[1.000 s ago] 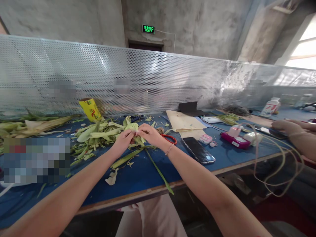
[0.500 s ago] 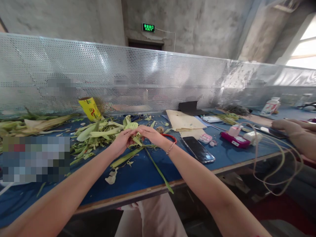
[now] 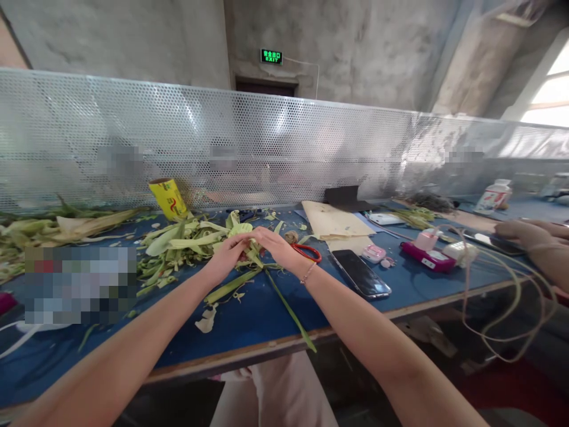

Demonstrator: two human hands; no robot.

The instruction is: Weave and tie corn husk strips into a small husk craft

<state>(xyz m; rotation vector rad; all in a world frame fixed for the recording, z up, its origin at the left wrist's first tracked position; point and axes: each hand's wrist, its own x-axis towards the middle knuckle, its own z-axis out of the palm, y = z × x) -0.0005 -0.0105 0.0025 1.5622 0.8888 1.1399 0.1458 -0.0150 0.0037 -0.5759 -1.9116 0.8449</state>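
Observation:
Pale green leaf strips point(image 3: 242, 228) are between my two hands, above the blue table. My left hand point(image 3: 232, 248) is closed on them from the left side. From the right, my right hand point(image 3: 269, 241) pinches the same strips, its fingertips meeting those of the left. A long green stem point(image 3: 291, 311) runs from below my hands toward the table's front edge, and a broad green leaf point(image 3: 232, 287) points left. Beside my left hand lies a heap of cut green leaves point(image 3: 178, 249). Red-handled scissors or a red loop point(image 3: 310, 251) lies by my right wrist.
A yellow tube point(image 3: 170, 198) stands behind the heap. A phone point(image 3: 361, 274), brown paper point(image 3: 334, 220), a pink case point(image 3: 374, 254) and a magenta power strip point(image 3: 427, 258) lie right. Another person's hand point(image 3: 520, 234) rests at far right. A perforated screen point(image 3: 288, 142) borders the back.
The whole view has shifted slightly, so things appear a little further right and lower. Both hands stay together on the leaf strips, with fingers slightly repositioned.

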